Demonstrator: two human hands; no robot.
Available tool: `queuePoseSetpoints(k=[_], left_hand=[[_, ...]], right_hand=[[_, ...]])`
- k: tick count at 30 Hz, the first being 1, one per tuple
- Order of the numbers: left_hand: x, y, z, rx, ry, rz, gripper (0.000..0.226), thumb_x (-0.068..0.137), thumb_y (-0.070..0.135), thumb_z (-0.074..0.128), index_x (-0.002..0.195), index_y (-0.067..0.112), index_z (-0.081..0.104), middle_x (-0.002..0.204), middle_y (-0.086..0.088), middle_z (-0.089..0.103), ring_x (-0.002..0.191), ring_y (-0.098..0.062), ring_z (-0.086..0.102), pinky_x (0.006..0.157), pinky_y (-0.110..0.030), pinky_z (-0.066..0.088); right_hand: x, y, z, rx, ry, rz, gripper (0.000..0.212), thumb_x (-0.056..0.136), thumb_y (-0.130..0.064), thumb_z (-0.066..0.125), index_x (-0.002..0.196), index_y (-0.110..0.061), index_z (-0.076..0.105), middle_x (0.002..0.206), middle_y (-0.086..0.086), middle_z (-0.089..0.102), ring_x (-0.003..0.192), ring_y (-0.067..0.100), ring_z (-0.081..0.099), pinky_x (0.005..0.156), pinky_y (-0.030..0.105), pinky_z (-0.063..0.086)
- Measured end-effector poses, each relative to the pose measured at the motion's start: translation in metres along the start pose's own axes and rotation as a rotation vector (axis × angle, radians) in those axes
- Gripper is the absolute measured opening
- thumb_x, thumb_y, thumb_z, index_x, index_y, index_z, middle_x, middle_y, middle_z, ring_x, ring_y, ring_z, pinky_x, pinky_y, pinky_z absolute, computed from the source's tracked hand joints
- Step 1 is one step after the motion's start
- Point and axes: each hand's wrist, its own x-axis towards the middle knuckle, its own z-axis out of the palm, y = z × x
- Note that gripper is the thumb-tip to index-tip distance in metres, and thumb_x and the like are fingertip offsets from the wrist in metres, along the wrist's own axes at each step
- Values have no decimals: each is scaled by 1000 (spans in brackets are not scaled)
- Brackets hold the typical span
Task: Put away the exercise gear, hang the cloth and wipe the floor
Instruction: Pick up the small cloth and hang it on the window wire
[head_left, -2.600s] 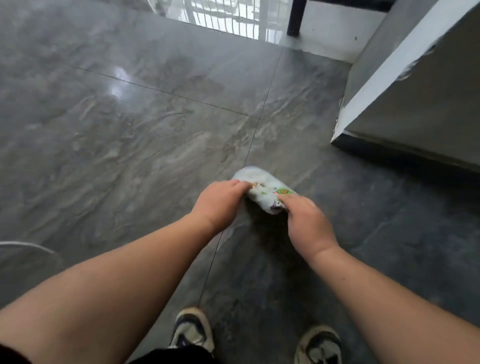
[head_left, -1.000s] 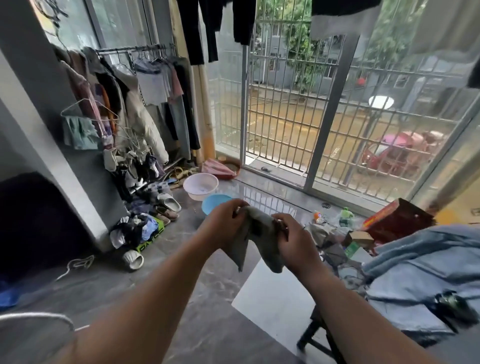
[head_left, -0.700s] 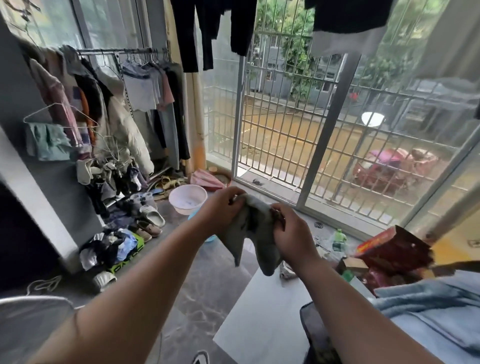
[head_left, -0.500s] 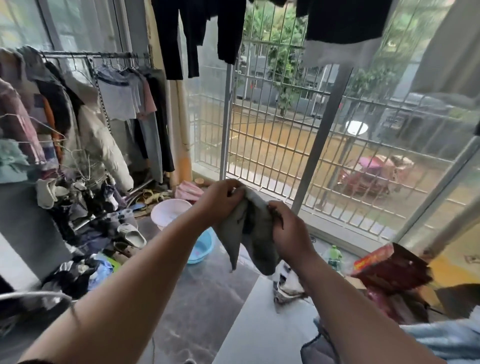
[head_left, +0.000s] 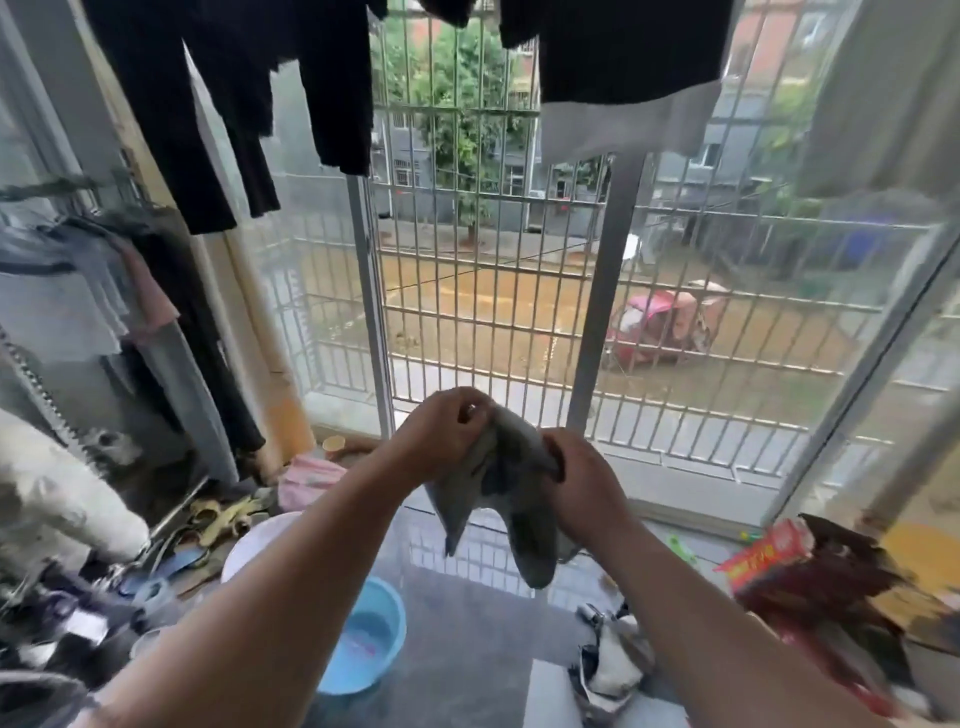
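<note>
Left hand (head_left: 447, 431): fingers closed on cloth (head_left: 511, 499) top edge.
Right hand (head_left: 582, 483): likewise pinching it, probably spreading it to hang.

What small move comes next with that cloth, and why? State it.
Probably raise the grey cloth toward the clothes hanging overhead and spread it. The left hand and right hand both pinch its top edge at chest height, bunched together, with its ends dangling free. It hangs on nothing yet, and the hanging garments sit above and ahead.
</note>
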Motion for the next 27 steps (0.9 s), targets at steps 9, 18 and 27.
queuePoseSetpoints(k=[9,18,27], left_hand=[[192,-81,18,112,-48,43,11,92,28,57,95,31,67,89,4,69,83,-15,64,68,-27,47],[381,-164,23,196,-190,37,11,83,31,67,90,37,61,85,13,66,79,-4,61,65,-20,43],[564,-272,5,223,-88,57,24,80,18,62,89,41,60,84,13,66,81,-8,62,73,-37,54]], right_hand=[[185,109,13,-51,-10,131,33,84,-27,43,108,-37,64,97,-16,65,92,12,60,80,34,49],[403,185,33,-113,-48,73,34,86,-17,44,105,-30,68,102,-10,67,100,15,61,89,34,48],[589,211,74,-95,-18,88,35,72,-25,48,98,-22,72,87,-8,69,81,6,61,76,25,44]])
